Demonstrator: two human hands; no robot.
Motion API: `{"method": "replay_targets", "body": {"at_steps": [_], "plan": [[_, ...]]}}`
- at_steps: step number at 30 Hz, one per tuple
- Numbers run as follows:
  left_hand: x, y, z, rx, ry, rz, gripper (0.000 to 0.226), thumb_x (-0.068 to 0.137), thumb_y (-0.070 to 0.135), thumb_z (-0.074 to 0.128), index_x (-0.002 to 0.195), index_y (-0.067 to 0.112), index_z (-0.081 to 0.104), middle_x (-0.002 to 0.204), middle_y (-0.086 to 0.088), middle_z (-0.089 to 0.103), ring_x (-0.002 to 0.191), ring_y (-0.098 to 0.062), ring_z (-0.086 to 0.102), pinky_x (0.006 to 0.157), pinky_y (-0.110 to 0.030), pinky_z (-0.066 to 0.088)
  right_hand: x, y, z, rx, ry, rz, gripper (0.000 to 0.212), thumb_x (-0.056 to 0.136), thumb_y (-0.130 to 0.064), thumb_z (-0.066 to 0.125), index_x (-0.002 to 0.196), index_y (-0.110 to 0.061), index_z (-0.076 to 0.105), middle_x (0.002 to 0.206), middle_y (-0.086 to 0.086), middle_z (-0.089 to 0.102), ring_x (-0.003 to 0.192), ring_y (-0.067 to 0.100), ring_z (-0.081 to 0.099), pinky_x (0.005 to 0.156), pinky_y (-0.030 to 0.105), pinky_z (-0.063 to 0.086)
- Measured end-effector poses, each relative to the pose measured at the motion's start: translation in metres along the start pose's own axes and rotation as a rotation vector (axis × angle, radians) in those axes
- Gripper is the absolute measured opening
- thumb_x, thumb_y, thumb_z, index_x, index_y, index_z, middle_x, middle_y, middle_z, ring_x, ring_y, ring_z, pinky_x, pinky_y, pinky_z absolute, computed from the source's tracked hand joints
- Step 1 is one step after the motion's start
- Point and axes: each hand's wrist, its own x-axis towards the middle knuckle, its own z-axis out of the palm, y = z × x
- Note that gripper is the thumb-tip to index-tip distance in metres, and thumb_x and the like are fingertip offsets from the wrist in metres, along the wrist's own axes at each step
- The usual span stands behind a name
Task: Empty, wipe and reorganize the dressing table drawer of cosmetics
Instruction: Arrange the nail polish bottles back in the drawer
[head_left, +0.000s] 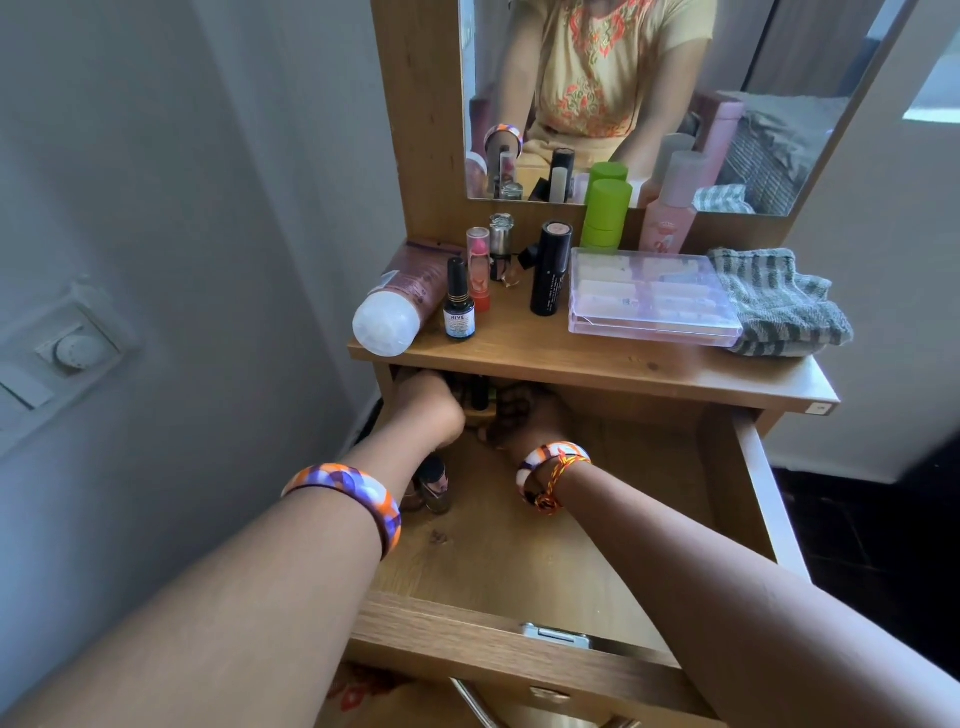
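The drawer (519, 561) of the dressing table is pulled out, and both hands are reached deep into its back part, under the table top (597, 358). The left hand (431, 410) is seen from behind with its fingers curled down, but what it holds cannot be told, because the fingers are hidden in shadow. The right hand (530, 415) is placed beside it, near some dark small bottles at the back; its grasp also cannot be told. Two small bottles (434, 486) are left in the drawer, just below the left wrist. On the table top are placed a brown tube (400, 296), a black-capped small bottle (460, 306), a clear plastic box (652, 296) and a striped cloth (779, 306).
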Motion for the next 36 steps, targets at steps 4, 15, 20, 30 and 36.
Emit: {"method": "replay_targets", "body": {"at_steps": [4, 15, 20, 30, 36], "plan": [[-0.01, 0.0, -0.006, 0.049, -0.017, 0.041, 0.015, 0.088, -0.002, 0.049, 0.1, 0.007, 0.047, 0.073, -0.005, 0.039, 0.08, -0.02, 0.05, 0.067, -0.025, 0.042, 0.002, 0.004, -0.006, -0.089, -0.023, 0.061, 0.035, 0.078, -0.002, 0.068, 0.109, -0.011, 0.057, 0.113, 0.01, 0.062, 0.101, 0.024, 0.061, 0.091, 0.037, 0.053], [-0.053, 0.019, -0.045, 0.45, -0.332, 0.384, 0.03, 0.094, 0.009, 0.047, 0.123, 0.008, 0.055, 0.106, -0.007, 0.062, 0.085, -0.015, 0.056, 0.063, -0.019, 0.044, -0.065, -0.041, -0.072, -0.781, -0.417, -0.114, 0.018, 0.069, -0.011, 0.077, 0.085, -0.018, 0.07, 0.064, -0.009, 0.059, 0.063, 0.01, 0.056, 0.052, 0.013, 0.046], [-0.077, 0.046, -0.093, 0.174, -0.514, 0.504, 0.025, 0.098, 0.007, 0.041, 0.119, 0.007, 0.054, 0.1, -0.009, 0.066, 0.087, -0.017, 0.062, 0.076, -0.025, 0.051, -0.087, -0.101, -0.104, -0.776, -0.396, -0.254, 0.017, 0.073, -0.006, 0.073, 0.082, -0.019, 0.066, 0.087, 0.011, 0.073, 0.075, 0.023, 0.069, 0.074, 0.032, 0.057], [-0.04, 0.078, -0.135, 0.06, 0.256, 0.696, 0.033, 0.081, 0.013, 0.069, 0.113, 0.016, 0.061, 0.113, -0.003, 0.062, 0.099, -0.019, 0.058, 0.084, -0.029, 0.048, -0.032, -0.172, -0.154, -0.556, 0.19, -0.581, 0.019, 0.074, -0.001, 0.066, 0.069, -0.019, 0.068, 0.058, -0.005, 0.053, 0.067, 0.017, 0.051, 0.061, 0.021, 0.047], [-0.019, 0.092, -0.12, 0.232, 0.272, 0.667, 0.054, 0.08, 0.011, 0.07, 0.128, 0.021, 0.05, 0.124, -0.007, 0.056, 0.106, -0.025, 0.057, 0.074, -0.027, 0.044, 0.004, -0.16, -0.145, -0.592, 0.177, -0.642, 0.035, 0.076, 0.001, 0.063, 0.107, -0.014, 0.067, 0.099, 0.004, 0.069, 0.084, 0.011, 0.058, 0.071, 0.013, 0.046]]}}
